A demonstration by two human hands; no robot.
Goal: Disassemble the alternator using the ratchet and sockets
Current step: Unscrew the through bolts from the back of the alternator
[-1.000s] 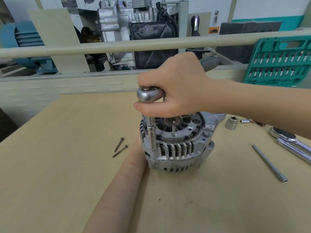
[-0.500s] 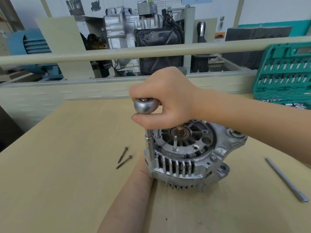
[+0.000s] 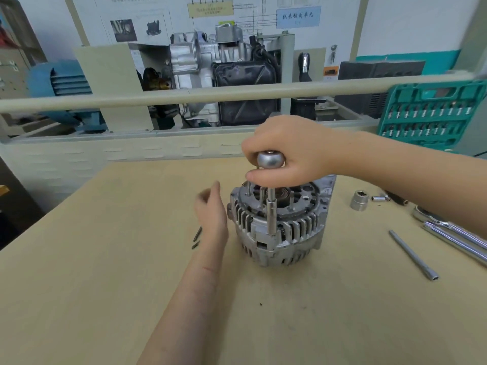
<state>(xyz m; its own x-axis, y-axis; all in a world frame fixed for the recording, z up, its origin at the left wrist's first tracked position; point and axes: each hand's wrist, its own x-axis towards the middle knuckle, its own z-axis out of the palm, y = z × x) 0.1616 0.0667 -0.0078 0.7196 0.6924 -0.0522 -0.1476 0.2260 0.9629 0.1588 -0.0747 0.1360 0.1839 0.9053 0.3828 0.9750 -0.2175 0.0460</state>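
The silver alternator (image 3: pixel 287 227) stands on the wooden bench with its finned housing facing me. My right hand (image 3: pixel 292 151) grips the round metal knob of a driver handle (image 3: pixel 271 159), whose shaft and socket (image 3: pixel 271 214) run straight down onto the housing's front edge. My left hand (image 3: pixel 210 206) hovers blurred just left of the alternator, fingers loosely curled, holding nothing and apart from the housing. Two removed long bolts (image 3: pixel 197 237) lie on the bench beside my left wrist.
A large loose socket (image 3: pixel 359 200) and small sockets (image 3: pixel 379 198) lie right of the alternator. A ratchet and chrome handles (image 3: pixel 453 230) and an extension bar (image 3: pixel 412 254) lie at the right. A green socket case (image 3: pixel 432 114) stands open at the back right.
My left hand has come off the alternator's left side and lifted free. The alternator has turned, so the driver now stands at its front edge. My head has shifted.
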